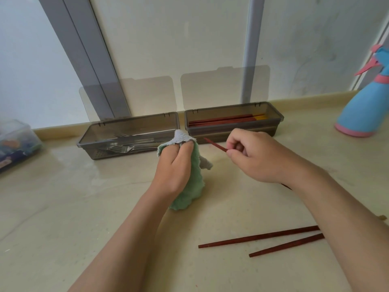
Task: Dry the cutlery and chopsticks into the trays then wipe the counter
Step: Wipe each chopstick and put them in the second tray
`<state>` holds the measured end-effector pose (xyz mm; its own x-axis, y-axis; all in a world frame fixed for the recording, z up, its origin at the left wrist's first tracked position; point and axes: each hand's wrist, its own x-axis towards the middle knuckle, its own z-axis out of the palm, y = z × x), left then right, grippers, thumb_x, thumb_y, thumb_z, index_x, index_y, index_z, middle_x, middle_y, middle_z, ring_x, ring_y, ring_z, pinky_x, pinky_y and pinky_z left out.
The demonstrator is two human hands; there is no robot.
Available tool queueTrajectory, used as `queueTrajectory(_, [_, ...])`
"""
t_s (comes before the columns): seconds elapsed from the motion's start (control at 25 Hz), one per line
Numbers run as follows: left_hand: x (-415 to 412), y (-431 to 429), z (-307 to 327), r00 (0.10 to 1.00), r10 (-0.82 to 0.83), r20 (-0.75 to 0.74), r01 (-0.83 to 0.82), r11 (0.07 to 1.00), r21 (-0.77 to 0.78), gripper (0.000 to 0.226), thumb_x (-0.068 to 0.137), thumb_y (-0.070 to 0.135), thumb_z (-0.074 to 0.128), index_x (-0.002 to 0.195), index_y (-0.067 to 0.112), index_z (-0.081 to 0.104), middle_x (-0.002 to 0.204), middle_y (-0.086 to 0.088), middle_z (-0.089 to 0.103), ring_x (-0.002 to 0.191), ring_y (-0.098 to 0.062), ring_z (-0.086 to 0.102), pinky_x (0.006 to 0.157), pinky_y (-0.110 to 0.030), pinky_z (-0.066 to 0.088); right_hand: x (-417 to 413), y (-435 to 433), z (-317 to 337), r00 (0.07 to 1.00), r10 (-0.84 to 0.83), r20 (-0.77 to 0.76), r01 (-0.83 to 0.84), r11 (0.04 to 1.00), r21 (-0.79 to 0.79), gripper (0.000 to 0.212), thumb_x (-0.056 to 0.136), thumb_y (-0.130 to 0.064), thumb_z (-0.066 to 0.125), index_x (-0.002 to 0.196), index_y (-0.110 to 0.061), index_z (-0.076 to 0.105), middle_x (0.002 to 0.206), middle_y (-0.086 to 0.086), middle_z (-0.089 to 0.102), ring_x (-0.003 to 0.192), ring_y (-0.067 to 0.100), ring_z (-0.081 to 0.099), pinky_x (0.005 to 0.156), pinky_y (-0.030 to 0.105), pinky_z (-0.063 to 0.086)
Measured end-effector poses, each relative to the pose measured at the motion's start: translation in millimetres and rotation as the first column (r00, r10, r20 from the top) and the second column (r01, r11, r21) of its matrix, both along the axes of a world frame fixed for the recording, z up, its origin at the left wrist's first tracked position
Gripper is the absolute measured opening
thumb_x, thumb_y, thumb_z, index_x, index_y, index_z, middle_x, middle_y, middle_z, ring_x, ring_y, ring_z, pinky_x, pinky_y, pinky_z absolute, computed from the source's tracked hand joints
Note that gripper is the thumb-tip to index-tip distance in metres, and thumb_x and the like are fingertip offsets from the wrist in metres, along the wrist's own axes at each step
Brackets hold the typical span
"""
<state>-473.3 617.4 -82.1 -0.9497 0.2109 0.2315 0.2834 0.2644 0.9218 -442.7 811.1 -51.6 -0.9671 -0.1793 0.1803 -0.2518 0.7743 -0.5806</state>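
My left hand (173,165) grips a green and grey cloth (190,190) bunched above the counter. My right hand (256,157) pinches a dark red chopstick (214,144), whose tip points left toward the cloth without touching it. Two more red chopsticks (259,237) lie loose on the counter near my right forearm. At the back, the left grey tray (88,140) holds several forks, and the right grey tray (275,121) holds red chopsticks with yellow ends. Both trays have their lids standing open.
A blue and pink spray bottle (366,106) stands at the right edge of the beige counter (84,207). A clear plastic box (14,142) with colourful contents sits at far left. Wet patches glisten in front of the left tray.
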Motion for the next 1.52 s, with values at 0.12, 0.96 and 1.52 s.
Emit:
queueTrajectory(0.12, [2.8, 4.2, -0.2, 1.000, -0.014, -0.027, 0.015, 0.999, 0.034, 0.048, 0.106, 0.016, 0.037, 0.066, 0.004, 0.061, 0.061, 0.009, 0.063, 0.059, -0.001, 0.057, 0.058, -0.014, 0.044, 0.5, -11.5, -9.7, 0.994, 0.090, -0.059, -0.093, 0.995, -0.036, 0.009, 0.100, -0.021, 0.056, 0.092, -0.024, 0.056, 0.074, -0.004, 0.059, 0.064, 0.016, 0.054, 0.061, 0.037, 0.046])
queueTrajectory(0.96, [2.6, 16.7, 0.4, 0.958, 0.281, -0.058, -0.269, 0.951, 0.154, 0.051, 0.107, 0.021, 0.035, 0.056, 0.019, 0.037, 0.046, 0.014, 0.039, 0.046, -0.004, 0.036, 0.050, -0.025, 0.033, 4.2, -37.5, -17.9, 0.977, 0.213, 0.002, -0.210, 0.967, -0.143, 0.027, 0.101, -0.015, 0.054, 0.078, -0.027, 0.060, 0.063, -0.008, 0.059, 0.057, 0.010, 0.055, 0.059, 0.037, 0.049])
queueTrajectory(1.52, [-6.7, 11.6, -6.1, 0.990, 0.081, -0.112, -0.080, 0.997, 0.015, 0.050, 0.107, 0.022, 0.038, 0.059, 0.009, 0.040, 0.053, -0.003, 0.042, 0.053, -0.014, 0.043, 0.056, -0.028, 0.041, -3.3, -24.9, -18.1, 0.977, 0.184, 0.109, -0.155, 0.960, -0.232, 0.019, 0.099, -0.021, 0.061, 0.088, -0.012, 0.072, 0.070, 0.002, 0.072, 0.063, 0.016, 0.069, 0.058, 0.031, 0.058])
